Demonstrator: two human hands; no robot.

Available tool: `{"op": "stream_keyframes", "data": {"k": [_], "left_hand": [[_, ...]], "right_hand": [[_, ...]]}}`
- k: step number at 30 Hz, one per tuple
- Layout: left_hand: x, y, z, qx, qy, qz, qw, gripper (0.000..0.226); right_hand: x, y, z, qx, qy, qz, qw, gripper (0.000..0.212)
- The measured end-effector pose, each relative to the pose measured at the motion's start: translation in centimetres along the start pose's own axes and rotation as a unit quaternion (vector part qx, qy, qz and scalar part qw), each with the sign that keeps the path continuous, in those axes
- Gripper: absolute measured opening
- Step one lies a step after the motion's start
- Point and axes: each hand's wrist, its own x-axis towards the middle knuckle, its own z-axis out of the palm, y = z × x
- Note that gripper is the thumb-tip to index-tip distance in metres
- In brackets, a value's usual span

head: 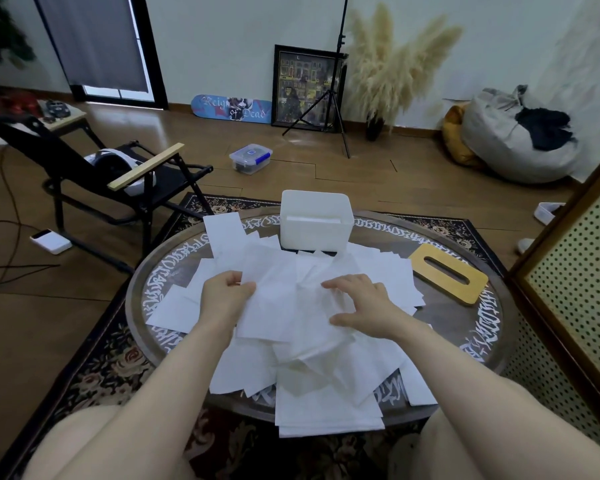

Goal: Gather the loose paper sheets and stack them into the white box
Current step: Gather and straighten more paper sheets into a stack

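Several loose white paper sheets lie scattered in an overlapping pile across the round table. The white box stands upright at the table's far side, with some white sheets visible inside it. My left hand pinches the left edge of a lifted sheet near the pile's middle. My right hand rests on the pile just to the right, fingers spread and bent over the paper.
A wooden lid with a slot lies on the table's right side. A black folding chair stands to the left, a perforated cabinet to the right. A clear plastic container sits on the floor beyond.
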Motion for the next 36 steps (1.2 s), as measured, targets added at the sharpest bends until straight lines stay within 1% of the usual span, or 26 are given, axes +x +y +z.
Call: {"op": "stream_keyframes", "data": {"k": [4, 6, 8, 10, 13, 16, 20, 24, 27, 29, 31, 33, 36], "left_hand": [[0.2, -0.3, -0.8, 0.01, 0.006, -0.009, 1.0, 0.022], [0.1, -0.4, -0.9, 0.012, 0.008, -0.011, 1.0, 0.023], [0.0, -0.3, -0.9, 0.01, 0.009, -0.014, 1.0, 0.023], [0.1, -0.2, -0.9, 0.009, 0.009, -0.017, 1.0, 0.023], [0.1, -0.2, -0.6, 0.008, 0.01, -0.018, 1.0, 0.022], [0.1, -0.1, -0.2, 0.005, 0.005, -0.018, 1.0, 0.021], [-0.2, 0.1, 0.2, 0.001, 0.006, -0.014, 1.0, 0.021], [-0.2, 0.3, 0.5, 0.0, 0.007, -0.015, 1.0, 0.021], [-0.3, 0.4, 0.9, 0.0, 0.007, -0.01, 1.0, 0.022], [-0.3, 0.5, 1.1, -0.001, 0.004, -0.01, 1.0, 0.022], [-0.2, 0.4, 1.3, 0.0, 0.0, -0.014, 1.0, 0.022], [-0.1, 0.2, 1.5, 0.003, -0.007, -0.015, 1.0, 0.02], [0.0, 0.1, 1.8, 0.005, -0.013, -0.019, 1.0, 0.019]], "right_hand": [[0.4, 0.2, 0.7, -0.038, -0.002, -0.001, 0.999, 0.073], [0.6, 0.1, 0.8, -0.053, -0.003, 0.004, 0.999, 0.072], [0.7, -0.1, 0.8, -0.08, 0.017, 0.01, 0.997, 0.064], [0.7, -0.3, 0.6, -0.097, 0.057, 0.013, 0.994, 0.049], [0.5, -0.4, 0.3, -0.056, 0.109, 0.029, 0.992, 0.02], [0.1, 0.3, -0.1, -0.008, 0.134, 0.066, 0.989, 0.013], [-0.7, 1.9, -1.2, 0.067, 0.142, 0.138, 0.978, 0.007], [-2.2, 3.9, -2.5, 0.102, 0.134, 0.198, 0.966, 0.014], [-3.2, 5.5, -3.2, 0.128, 0.118, 0.239, 0.955, 0.011], [-3.8, 6.4, -3.4, 0.137, 0.102, 0.261, 0.95, 0.012], [-4.3, 6.8, -3.4, 0.151, 0.067, 0.267, 0.95, 0.015], [-4.5, 6.7, -3.2, 0.151, 0.027, 0.259, 0.953, 0.023], [-4.1, 6.3, -2.7, 0.136, 0.012, 0.232, 0.963, 0.039]]}}
